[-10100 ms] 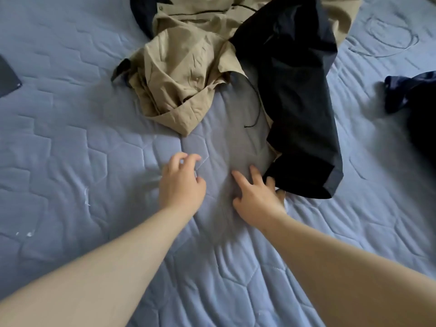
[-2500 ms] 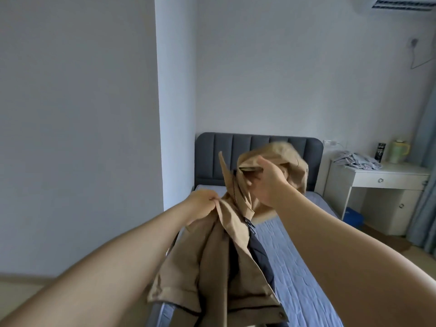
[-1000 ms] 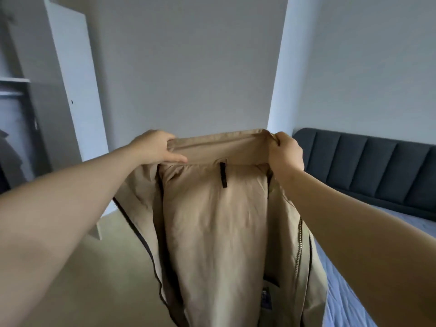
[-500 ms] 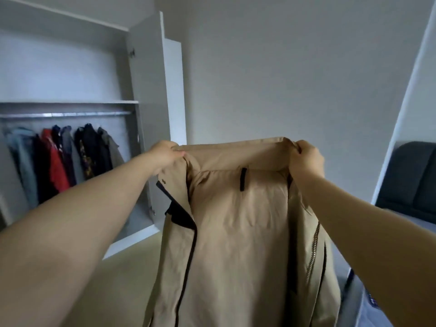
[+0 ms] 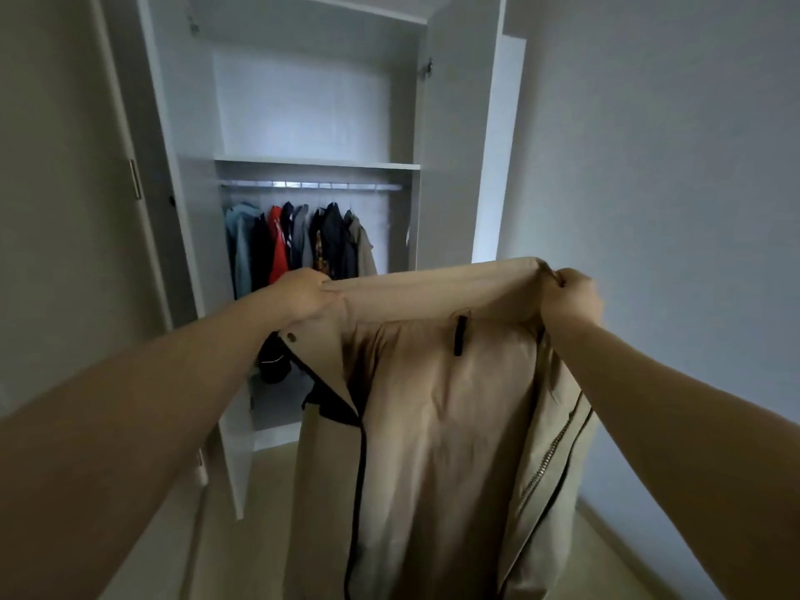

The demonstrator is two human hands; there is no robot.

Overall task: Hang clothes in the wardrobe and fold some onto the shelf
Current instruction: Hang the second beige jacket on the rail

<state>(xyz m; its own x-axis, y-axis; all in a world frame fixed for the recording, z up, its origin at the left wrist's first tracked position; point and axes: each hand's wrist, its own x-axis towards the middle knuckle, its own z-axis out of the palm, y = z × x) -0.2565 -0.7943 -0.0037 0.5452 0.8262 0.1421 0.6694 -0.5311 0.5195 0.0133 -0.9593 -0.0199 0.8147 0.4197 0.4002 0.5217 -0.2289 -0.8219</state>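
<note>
Since half a second ago the view has swung left, so the tall white open wardrobe [image 5: 454,166] now fills the upper middle of the frame instead of its left edge. The long beige zip-front jacket [image 5: 441,426] is held up just as before.

It looks soft and light, and hangs limp in loose vertical folds with no stiffness of its own. It will likely sag wherever it is not supported. The collar ends and shoulders are the sensible places to take it, and the short black hanging loop [image 5: 461,335] below the collar gives a single-point hold.

Its inner side faces the camera: plain tan lining, dark piping down the front edge at lower centre, a metal zip [image 5: 545,465] at lower right, and one snap stud near the left wrist.

The left hand [image 5: 303,292] has its fingers curled round the left end of the collar. The right hand [image 5: 571,296] clutches the right end, so the collar is stretched level between them. The jacket hangs in the air at centre and lower centre, in front of the wardrobe and well apart from the silver rail [image 5: 311,184], where a row of dark, red and blue garments [image 5: 298,244] hangs under the white shelf [image 5: 316,163]. No hanger shows in either hand.
</note>
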